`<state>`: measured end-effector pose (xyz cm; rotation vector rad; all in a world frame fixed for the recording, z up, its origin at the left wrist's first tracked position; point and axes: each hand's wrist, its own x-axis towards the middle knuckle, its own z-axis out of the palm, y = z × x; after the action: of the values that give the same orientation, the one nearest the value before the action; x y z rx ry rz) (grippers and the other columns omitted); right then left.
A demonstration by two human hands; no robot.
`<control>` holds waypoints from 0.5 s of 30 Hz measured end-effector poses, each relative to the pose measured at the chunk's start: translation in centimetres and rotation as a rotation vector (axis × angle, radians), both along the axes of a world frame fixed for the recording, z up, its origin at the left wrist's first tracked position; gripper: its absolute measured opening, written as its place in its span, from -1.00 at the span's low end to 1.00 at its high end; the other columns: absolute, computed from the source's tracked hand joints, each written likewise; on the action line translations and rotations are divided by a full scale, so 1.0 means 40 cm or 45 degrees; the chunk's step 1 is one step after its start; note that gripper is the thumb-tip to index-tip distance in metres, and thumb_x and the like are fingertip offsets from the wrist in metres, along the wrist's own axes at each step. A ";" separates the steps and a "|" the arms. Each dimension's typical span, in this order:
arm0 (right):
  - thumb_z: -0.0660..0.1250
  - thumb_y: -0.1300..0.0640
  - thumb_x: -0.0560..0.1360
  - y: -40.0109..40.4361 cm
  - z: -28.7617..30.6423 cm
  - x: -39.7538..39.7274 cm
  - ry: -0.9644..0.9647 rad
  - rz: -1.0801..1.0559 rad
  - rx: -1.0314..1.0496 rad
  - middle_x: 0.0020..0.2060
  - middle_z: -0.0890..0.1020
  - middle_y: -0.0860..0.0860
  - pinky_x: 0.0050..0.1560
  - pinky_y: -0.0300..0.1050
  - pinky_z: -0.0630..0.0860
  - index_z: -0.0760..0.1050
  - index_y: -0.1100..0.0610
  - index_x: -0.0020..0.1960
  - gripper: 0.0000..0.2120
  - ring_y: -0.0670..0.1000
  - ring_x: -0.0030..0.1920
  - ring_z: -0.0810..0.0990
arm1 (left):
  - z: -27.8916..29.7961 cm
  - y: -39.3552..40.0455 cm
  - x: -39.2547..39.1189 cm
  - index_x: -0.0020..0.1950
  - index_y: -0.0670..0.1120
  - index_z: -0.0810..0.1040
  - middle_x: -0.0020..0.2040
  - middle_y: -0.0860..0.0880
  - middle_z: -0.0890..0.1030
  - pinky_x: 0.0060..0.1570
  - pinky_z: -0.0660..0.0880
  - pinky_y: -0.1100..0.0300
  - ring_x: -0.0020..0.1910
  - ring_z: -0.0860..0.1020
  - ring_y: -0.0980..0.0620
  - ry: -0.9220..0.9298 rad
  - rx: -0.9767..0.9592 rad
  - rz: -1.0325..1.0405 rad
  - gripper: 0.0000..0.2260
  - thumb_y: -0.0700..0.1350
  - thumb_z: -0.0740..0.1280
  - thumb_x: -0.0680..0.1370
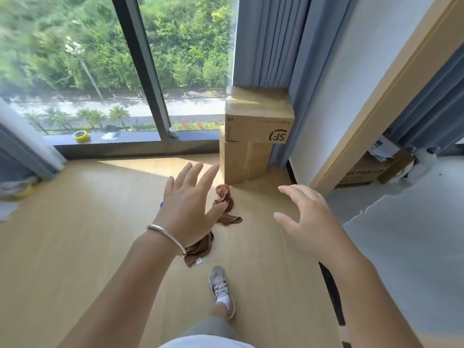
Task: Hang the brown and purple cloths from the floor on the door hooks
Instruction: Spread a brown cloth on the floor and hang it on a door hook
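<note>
Brown cloth (226, 209) crumpled on floor (75, 234) beside boxes (251, 146): light, limp; pinch a raised fold. Both hands, left (190, 207) and right (306, 217), spread wide, empty.

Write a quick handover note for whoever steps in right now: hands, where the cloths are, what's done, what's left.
Left hand: open, fingers spread, above the floor cloths, holding nothing.
Right hand: open, also empty.
Brown cloth: crumpled on the wooden floor near the stacked cardboard boxes, partly hidden by the left hand.
Purple cloth: only a sliver shows at the left hand's edge; the rest is hidden.
Done: nothing picked up or hung yet.
Left: pick up both cloths and hang them on the door hooks, which are not in view.
</note>
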<state>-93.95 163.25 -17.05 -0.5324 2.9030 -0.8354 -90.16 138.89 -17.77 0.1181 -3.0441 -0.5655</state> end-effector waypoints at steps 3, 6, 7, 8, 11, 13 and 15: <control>0.31 -0.02 0.52 -0.060 -0.033 -0.112 -0.044 0.073 0.061 0.36 0.34 -0.16 0.27 -0.26 0.14 0.30 -0.08 0.45 -0.49 -0.21 0.35 0.14 | -0.040 -0.070 -0.086 0.56 0.18 -0.08 0.59 0.01 0.00 0.50 -0.09 -0.09 0.56 -0.13 0.02 -0.052 0.038 0.080 -0.34 0.22 0.18 0.56; 0.33 -0.01 0.52 -0.114 -0.072 -0.242 -0.123 0.113 0.151 0.38 0.32 -0.15 0.30 -0.23 0.15 0.26 -0.09 0.47 -0.45 -0.18 0.39 0.14 | -0.094 -0.134 -0.188 0.57 0.15 -0.04 0.58 -0.02 0.04 0.51 -0.03 -0.12 0.56 -0.09 0.01 -0.103 0.089 0.139 -0.34 0.19 0.22 0.56; 0.34 -0.01 0.52 -0.128 -0.087 -0.281 -0.152 0.119 0.182 0.39 0.32 -0.15 0.33 -0.20 0.16 0.25 -0.09 0.47 -0.44 -0.16 0.41 0.15 | -0.117 -0.151 -0.219 0.57 0.14 -0.02 0.58 -0.04 0.06 0.50 0.00 -0.13 0.56 -0.06 -0.01 -0.121 0.102 0.151 -0.34 0.18 0.23 0.56; 0.34 -0.01 0.51 -0.140 -0.100 -0.313 -0.171 0.125 0.205 0.40 0.32 -0.15 0.34 -0.17 0.17 0.24 -0.10 0.48 -0.42 -0.14 0.42 0.16 | -0.136 -0.165 -0.246 0.57 0.12 0.00 0.57 -0.05 0.08 0.49 0.03 -0.14 0.55 -0.04 -0.02 -0.137 0.108 0.155 -0.34 0.18 0.24 0.56; 0.36 0.01 0.51 -0.185 -0.162 -0.422 -0.251 0.129 0.260 0.42 0.30 -0.14 0.39 -0.11 0.20 0.21 -0.08 0.49 -0.39 -0.11 0.43 0.17 | -0.212 -0.216 -0.340 0.57 0.07 0.06 0.55 -0.08 0.14 0.47 0.07 -0.11 0.54 0.03 -0.06 -0.220 0.127 0.179 -0.35 0.16 0.26 0.56; 0.36 0.02 0.51 -0.216 -0.206 -0.472 -0.299 0.159 0.278 0.43 0.29 -0.13 0.43 -0.07 0.21 0.20 -0.09 0.50 -0.38 -0.09 0.44 0.17 | -0.261 -0.251 -0.383 0.56 0.03 0.11 0.52 -0.10 0.18 0.45 0.09 -0.07 0.52 0.07 -0.07 -0.248 0.112 0.188 -0.35 0.14 0.29 0.55; 0.36 0.04 0.51 -0.253 -0.263 -0.521 -0.344 0.210 0.292 0.42 0.29 -0.13 0.42 -0.08 0.20 0.20 -0.08 0.49 -0.38 -0.09 0.43 0.18 | -0.320 -0.289 -0.418 0.56 0.01 0.15 0.50 -0.09 0.21 0.41 0.09 -0.04 0.50 0.09 -0.05 -0.274 0.092 0.195 -0.35 0.12 0.31 0.54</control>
<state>-114.81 153.15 -27.56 -0.5762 2.6189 -0.5007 -106.87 127.32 -30.56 0.4389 -3.1808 -0.6925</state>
